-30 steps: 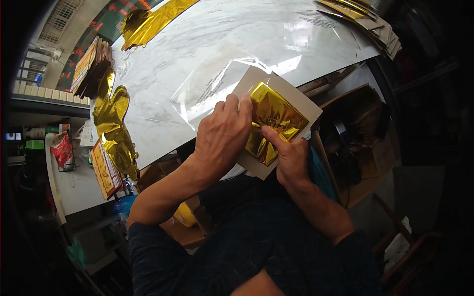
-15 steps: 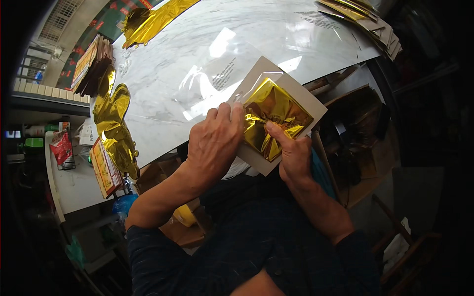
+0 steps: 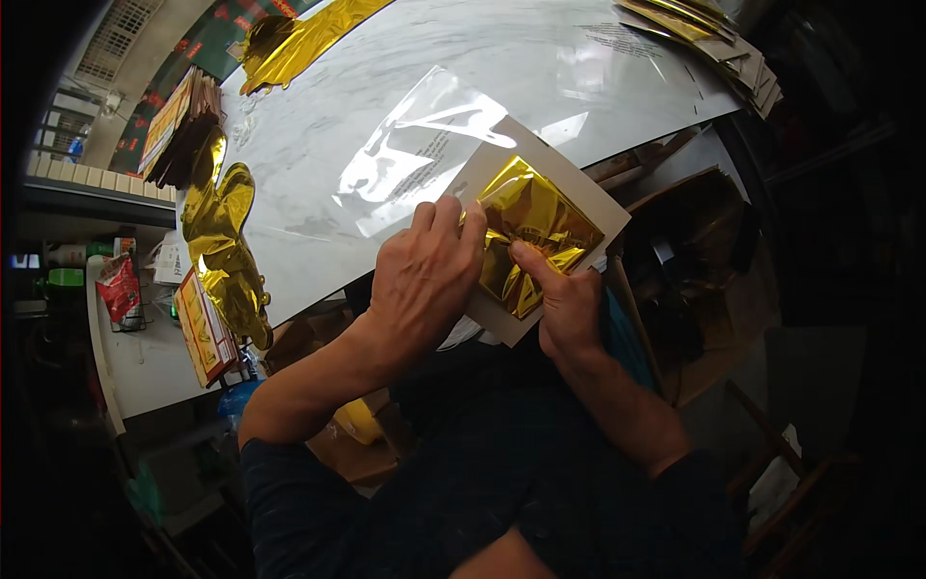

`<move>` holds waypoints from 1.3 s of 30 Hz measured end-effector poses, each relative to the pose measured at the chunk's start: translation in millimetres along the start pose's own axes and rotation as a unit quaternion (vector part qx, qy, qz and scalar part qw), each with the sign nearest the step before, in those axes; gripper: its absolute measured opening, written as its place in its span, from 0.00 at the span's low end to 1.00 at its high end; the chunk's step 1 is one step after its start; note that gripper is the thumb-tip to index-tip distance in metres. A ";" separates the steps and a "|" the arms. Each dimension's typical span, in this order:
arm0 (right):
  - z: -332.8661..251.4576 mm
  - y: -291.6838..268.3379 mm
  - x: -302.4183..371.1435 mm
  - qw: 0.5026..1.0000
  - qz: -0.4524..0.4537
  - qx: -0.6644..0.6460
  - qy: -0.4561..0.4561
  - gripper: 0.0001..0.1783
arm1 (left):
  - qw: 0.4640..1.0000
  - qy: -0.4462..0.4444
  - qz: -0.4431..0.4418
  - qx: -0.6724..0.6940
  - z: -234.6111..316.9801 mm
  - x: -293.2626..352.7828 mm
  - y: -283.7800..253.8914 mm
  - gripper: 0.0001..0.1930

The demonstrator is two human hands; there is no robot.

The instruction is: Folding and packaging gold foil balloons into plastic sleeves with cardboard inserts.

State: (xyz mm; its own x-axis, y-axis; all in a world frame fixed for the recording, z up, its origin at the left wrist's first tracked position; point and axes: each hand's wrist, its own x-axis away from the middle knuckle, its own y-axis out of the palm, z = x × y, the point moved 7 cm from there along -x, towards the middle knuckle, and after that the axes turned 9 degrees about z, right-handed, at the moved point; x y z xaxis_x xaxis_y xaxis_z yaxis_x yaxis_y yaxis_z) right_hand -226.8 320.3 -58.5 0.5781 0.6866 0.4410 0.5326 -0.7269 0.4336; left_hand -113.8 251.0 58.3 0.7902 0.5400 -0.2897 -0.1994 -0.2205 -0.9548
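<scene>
A square pale card [image 3: 569, 185] with a folded, crinkled gold foil piece [image 3: 535, 198] on its face is held tilted at the table's near edge. My right hand [image 3: 571, 314] grips the card's lower right side, the thumb pressed on the gathered foil. My left hand [image 3: 424, 261] is at the card's left edge, fingers bent and closed together. From there a clear plastic bag [image 3: 415, 145] with small print spreads over the tabletop, touching the card's upper left side. Its edge at my left fingertips is hidden, and I cannot tell how far it covers the card.
The marbled white table [image 3: 299, 174] carries gold foil pieces [image 3: 217, 217] at left and another foil piece [image 3: 309, 43] at the far edge. Stacked cards [image 3: 183, 125] stand at far left, gold-edged packs [image 3: 714, 48] at far right. An open cardboard box [image 3: 709, 318] sits below right.
The clear bag has lifted and opened out, showing brighter over the table. The card and both hands have shifted slightly left, and my right thumb still presses the foil.
</scene>
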 end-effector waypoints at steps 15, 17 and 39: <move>6.4 -2.2 -1.4 1.000 0.021 0.000 0.012 0.16 | 1.000 -0.009 0.016 -0.015 7.6 -33.0 23.7 0.24; 7.2 -2.4 -1.3 1.000 0.018 0.004 0.012 0.17 | 0.999 0.002 0.032 -0.023 10.5 -32.5 22.4 0.25; 13.9 6.3 7.0 0.999 0.003 -0.013 0.045 0.20 | 0.999 -0.012 0.037 -0.006 3.4 -9.9 4.2 0.24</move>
State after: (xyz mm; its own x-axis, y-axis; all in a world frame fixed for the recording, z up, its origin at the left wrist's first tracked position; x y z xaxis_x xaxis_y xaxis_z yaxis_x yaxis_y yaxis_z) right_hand -210.8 320.2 -63.5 0.5223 0.6816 0.5126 0.5118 -0.7313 0.4509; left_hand -124.4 247.5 56.9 0.7596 0.5406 -0.3616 -0.2502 -0.2703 -0.9297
